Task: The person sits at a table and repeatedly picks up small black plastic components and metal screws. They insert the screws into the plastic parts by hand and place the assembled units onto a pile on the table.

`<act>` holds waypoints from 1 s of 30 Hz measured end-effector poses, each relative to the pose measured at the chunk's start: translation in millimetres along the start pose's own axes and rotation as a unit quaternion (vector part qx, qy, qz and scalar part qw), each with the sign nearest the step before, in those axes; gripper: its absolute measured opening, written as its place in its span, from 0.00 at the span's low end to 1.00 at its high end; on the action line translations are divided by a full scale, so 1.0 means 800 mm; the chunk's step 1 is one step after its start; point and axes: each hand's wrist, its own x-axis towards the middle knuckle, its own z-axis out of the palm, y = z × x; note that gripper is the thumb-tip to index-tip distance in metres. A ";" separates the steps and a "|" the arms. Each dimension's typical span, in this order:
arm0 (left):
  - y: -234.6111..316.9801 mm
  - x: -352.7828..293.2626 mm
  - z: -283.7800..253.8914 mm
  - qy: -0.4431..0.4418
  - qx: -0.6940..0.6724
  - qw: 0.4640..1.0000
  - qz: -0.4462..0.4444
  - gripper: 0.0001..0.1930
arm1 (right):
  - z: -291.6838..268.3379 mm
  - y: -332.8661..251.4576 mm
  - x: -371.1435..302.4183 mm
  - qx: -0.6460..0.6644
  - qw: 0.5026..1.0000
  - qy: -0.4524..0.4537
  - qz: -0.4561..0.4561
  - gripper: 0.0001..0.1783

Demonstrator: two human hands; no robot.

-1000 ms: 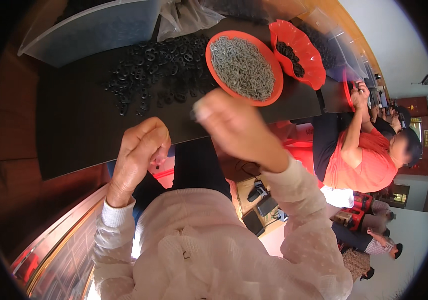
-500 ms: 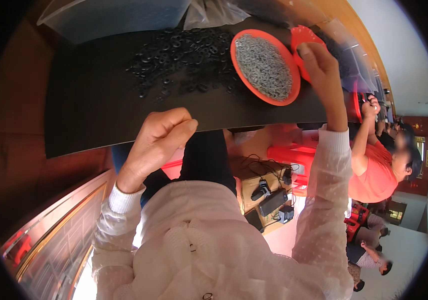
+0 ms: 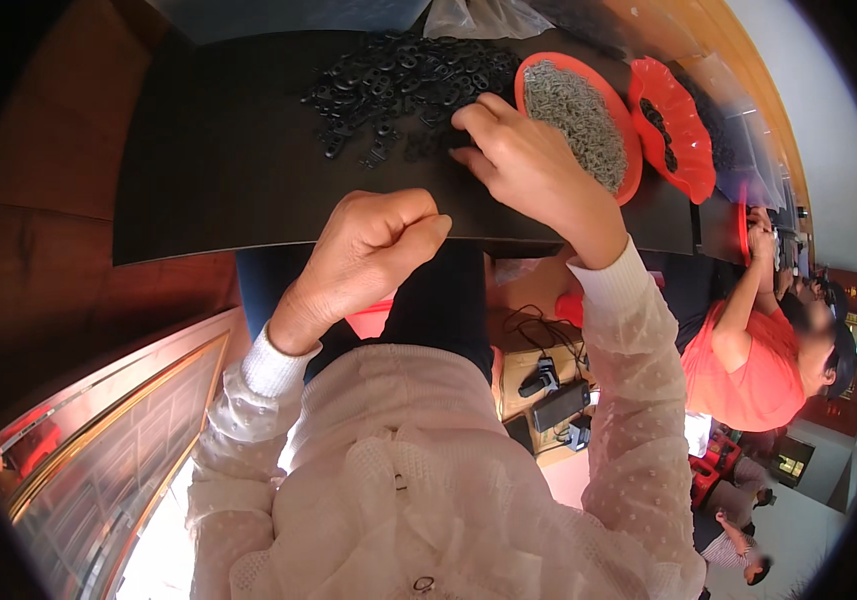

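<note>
The right hand is held, thumb and fingers parted, beside loose black parts left of the red bowl of metal pins, the left hand (contents hidden) being clenched at the bowl's near left.

Shows black on small parts, grey on pins, red on the dish and bowl, dotted white on sleeves.
</note>
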 end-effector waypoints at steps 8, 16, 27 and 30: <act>0.002 -0.002 -0.004 -0.014 0.054 0.998 0.029 0.14 | 0.011 0.000 0.019 -0.031 0.998 0.052 -0.003 0.12; -0.003 0.000 -0.003 -0.005 0.074 0.996 0.055 0.15 | 0.000 0.006 0.005 -0.003 0.998 0.070 0.002 0.10; -0.003 -0.001 -0.002 -0.009 0.055 0.998 0.022 0.14 | 0.001 -0.001 -0.002 -0.020 0.999 0.036 -0.004 0.11; -0.004 -0.001 -0.003 -0.008 0.061 0.998 0.030 0.14 | -0.003 -0.007 0.000 -0.011 0.999 0.035 -0.015 0.11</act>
